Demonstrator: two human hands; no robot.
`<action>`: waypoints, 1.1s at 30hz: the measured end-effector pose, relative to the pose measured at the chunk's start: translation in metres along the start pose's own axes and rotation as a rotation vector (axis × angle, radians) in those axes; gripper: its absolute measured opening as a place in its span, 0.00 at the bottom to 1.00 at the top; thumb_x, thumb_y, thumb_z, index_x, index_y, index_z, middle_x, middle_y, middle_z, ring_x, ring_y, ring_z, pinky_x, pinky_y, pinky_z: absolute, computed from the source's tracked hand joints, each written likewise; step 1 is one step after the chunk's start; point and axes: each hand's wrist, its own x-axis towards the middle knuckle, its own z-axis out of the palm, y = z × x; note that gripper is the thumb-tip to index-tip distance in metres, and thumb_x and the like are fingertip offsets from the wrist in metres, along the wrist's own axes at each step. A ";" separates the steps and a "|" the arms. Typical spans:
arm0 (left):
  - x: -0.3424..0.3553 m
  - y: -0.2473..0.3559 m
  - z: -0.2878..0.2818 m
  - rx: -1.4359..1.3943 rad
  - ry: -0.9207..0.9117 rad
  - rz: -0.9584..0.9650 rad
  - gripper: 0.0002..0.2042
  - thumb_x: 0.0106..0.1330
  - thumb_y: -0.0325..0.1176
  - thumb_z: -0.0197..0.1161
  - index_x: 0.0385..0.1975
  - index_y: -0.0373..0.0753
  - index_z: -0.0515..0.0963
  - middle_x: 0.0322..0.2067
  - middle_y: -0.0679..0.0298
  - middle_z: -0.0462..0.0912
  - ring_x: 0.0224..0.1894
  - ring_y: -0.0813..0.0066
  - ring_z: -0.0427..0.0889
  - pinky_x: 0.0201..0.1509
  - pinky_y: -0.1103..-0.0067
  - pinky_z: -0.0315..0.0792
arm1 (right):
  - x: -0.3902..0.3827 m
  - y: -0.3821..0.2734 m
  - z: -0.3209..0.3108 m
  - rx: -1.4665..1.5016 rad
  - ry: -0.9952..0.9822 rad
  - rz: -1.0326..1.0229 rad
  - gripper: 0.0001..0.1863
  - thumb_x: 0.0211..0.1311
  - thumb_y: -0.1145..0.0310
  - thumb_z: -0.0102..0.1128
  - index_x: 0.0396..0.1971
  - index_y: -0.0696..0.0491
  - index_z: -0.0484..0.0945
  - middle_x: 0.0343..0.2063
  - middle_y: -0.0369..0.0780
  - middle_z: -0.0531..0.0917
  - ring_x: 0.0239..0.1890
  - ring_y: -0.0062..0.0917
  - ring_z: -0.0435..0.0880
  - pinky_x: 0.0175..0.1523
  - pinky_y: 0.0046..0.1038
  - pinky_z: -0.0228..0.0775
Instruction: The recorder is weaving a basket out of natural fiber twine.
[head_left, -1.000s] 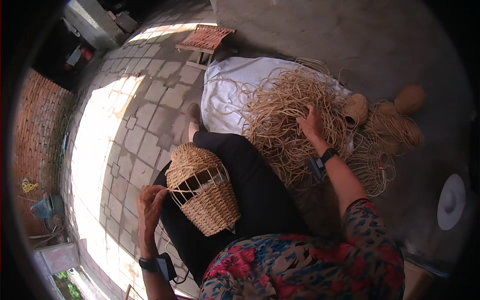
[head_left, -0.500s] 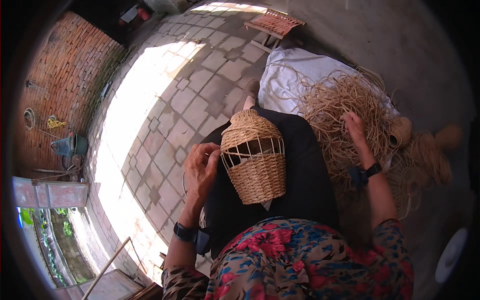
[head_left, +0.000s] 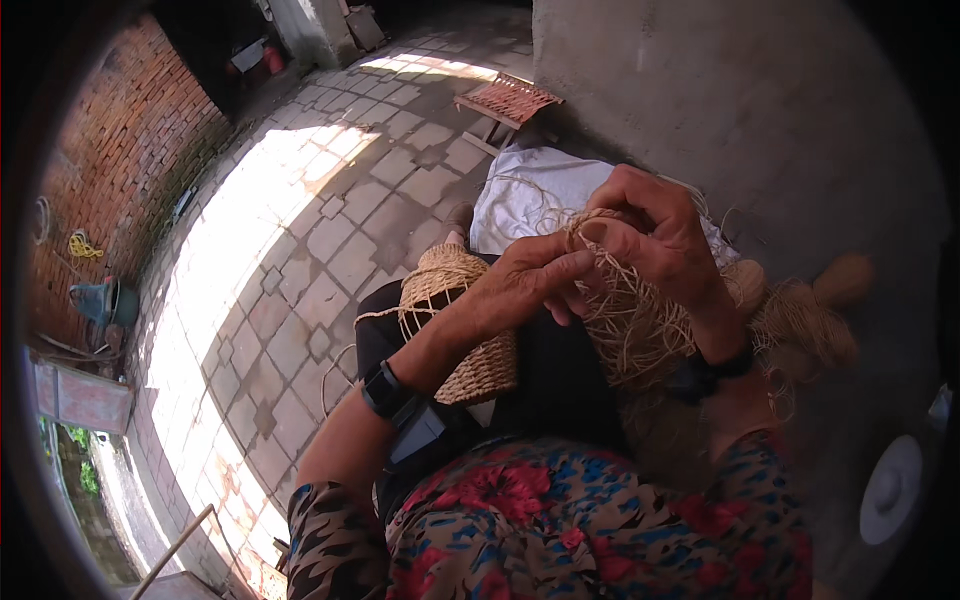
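My right hand [head_left: 650, 235] is raised above the pile of tan cords [head_left: 645, 335], fingers bent round a loose tangle of cord [head_left: 568, 225]. My left hand [head_left: 540, 275] reaches across to meet it, thumb and fingers closed at the same cord. A partly woven straw basket [head_left: 470, 370] lies on my dark-trousered lap [head_left: 560, 390], partly hidden behind my left arm, with bare ribs round its middle and a loose strand trailing left. The cord pile rests on a white cloth [head_left: 515, 190].
Coiled cord bundles [head_left: 805, 330] lie at the right, near a white round object [head_left: 890, 490]. A slatted stool [head_left: 510, 100] stands beyond the cloth. Sunlit paving [head_left: 215, 260] stretches leftward to a brick wall [head_left: 120, 130], with a bluish container [head_left: 100, 300] beside it.
My left hand has left the basket's side and moved up and right to the cord. My right hand has lifted cord from the pile, and both hands now meet.
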 end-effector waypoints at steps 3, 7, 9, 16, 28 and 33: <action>-0.027 0.021 -0.002 -0.117 0.255 0.140 0.16 0.73 0.47 0.50 0.34 0.38 0.72 0.26 0.67 0.76 0.26 0.83 0.77 0.31 0.85 0.73 | -0.021 0.024 0.024 0.570 -0.148 0.408 0.22 0.57 0.63 0.66 0.51 0.55 0.76 0.31 0.34 0.80 0.24 0.13 0.72 0.29 0.16 0.68; -0.076 0.063 -0.050 -0.117 0.628 0.375 0.14 0.75 0.39 0.44 0.26 0.42 0.64 0.17 0.74 0.57 0.15 0.87 0.53 0.17 0.86 0.51 | -0.113 0.153 0.035 -0.010 -0.339 0.396 0.13 0.58 0.61 0.60 0.35 0.55 0.78 0.24 0.39 0.78 0.25 0.21 0.77 0.29 0.28 0.69; -0.141 0.063 -0.112 -0.229 0.851 0.456 0.12 0.75 0.38 0.46 0.27 0.44 0.65 0.17 0.77 0.54 0.14 0.90 0.49 0.15 0.88 0.47 | -0.128 0.156 0.012 -0.117 -0.041 0.872 0.09 0.61 0.65 0.57 0.28 0.55 0.74 0.20 0.37 0.76 0.25 0.20 0.77 0.31 0.30 0.68; -0.370 0.001 -0.249 -0.284 1.511 0.403 0.11 0.73 0.39 0.51 0.25 0.47 0.67 0.14 0.80 0.50 0.14 0.90 0.46 0.16 0.86 0.43 | -0.145 0.218 -0.100 -0.511 0.681 0.660 0.06 0.66 0.67 0.51 0.35 0.54 0.71 0.23 0.46 0.74 0.27 0.42 0.77 0.33 0.36 0.67; -0.322 0.019 -0.140 0.583 1.423 -0.242 0.35 0.60 0.50 0.62 0.67 0.46 0.61 0.56 0.41 0.70 0.23 0.76 0.77 0.22 0.81 0.73 | 0.042 0.006 0.079 -0.757 0.262 -0.086 0.09 0.61 0.67 0.58 0.27 0.54 0.70 0.13 0.42 0.76 0.18 0.37 0.80 0.21 0.35 0.67; -0.165 0.031 -0.010 -0.053 0.622 -0.112 0.32 0.67 0.46 0.58 0.66 0.36 0.59 0.53 0.49 0.74 0.25 0.79 0.78 0.27 0.84 0.74 | 0.066 -0.025 0.146 -0.728 0.101 -0.192 0.08 0.59 0.67 0.59 0.27 0.53 0.70 0.16 0.41 0.77 0.20 0.35 0.81 0.23 0.33 0.69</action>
